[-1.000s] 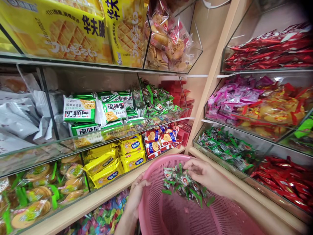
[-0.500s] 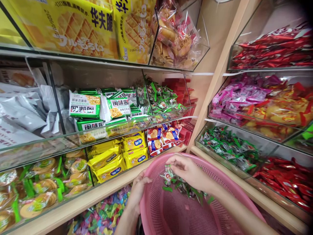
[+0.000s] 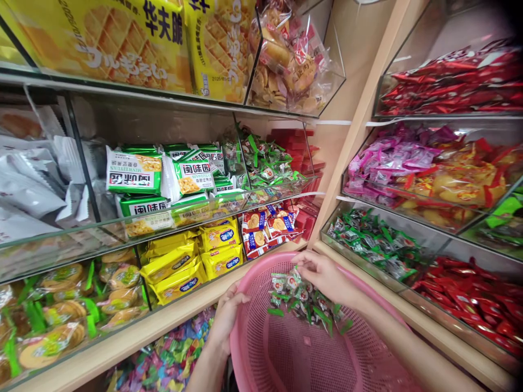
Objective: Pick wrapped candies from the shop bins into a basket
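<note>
A pink plastic mesh basket [image 3: 286,354] is at the bottom centre, in front of glass-fronted snack shelves. My left hand [image 3: 226,316] grips its left rim, fingers curled over the edge. My right hand [image 3: 324,275] reaches in from the right and rests on a pile of small green-and-white wrapped candies [image 3: 302,299] lying at the far side of the basket. Its fingers are bent and pinch at the top of the pile near the far rim. What they hold is not clear.
Glass bins hold green biscuit packs [image 3: 163,179], yellow packs [image 3: 192,261], small green candies [image 3: 269,163] and red packs [image 3: 265,228] on the left shelves. On the right, bins hold green candies [image 3: 376,242], red wrappers [image 3: 466,288] and pink sweets [image 3: 396,158]. Colourful candies [image 3: 167,362] lie below.
My right hand has shifted slightly right along the candy pile, uncovering more candies. The view has swung a little. My left hand stays on the basket rim.
</note>
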Demonstrator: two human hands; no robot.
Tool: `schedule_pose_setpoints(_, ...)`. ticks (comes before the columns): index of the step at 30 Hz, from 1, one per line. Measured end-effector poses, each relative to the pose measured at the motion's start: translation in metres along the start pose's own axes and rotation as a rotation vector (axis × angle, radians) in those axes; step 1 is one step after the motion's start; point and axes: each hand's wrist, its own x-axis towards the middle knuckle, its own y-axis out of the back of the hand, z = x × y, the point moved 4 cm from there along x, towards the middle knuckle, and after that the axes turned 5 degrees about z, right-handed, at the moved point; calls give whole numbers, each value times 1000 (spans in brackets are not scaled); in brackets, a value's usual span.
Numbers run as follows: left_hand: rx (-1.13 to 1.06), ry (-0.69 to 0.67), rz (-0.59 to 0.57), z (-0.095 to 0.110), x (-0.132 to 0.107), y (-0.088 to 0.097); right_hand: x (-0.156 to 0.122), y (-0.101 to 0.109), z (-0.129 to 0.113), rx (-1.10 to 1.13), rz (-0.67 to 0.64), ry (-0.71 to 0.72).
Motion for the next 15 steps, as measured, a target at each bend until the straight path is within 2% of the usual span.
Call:
schedule_pose_setpoints(4, 12, 3, 21, 0, 0, 1, 3, 25, 39, -55, 147, -103)
schedule_pose_setpoints(7, 16, -10, 26, 1, 0, 0, 1, 44, 57, -117, 262, -151)
schedule_pose_setpoints(11, 32, -10, 30, 3, -1, -3, -7, 67, 61, -305, 364, -121)
schedule_pose_setpoints(15, 19, 11, 31, 4, -3, -6, -15, 77, 56, -471, 357, -58)
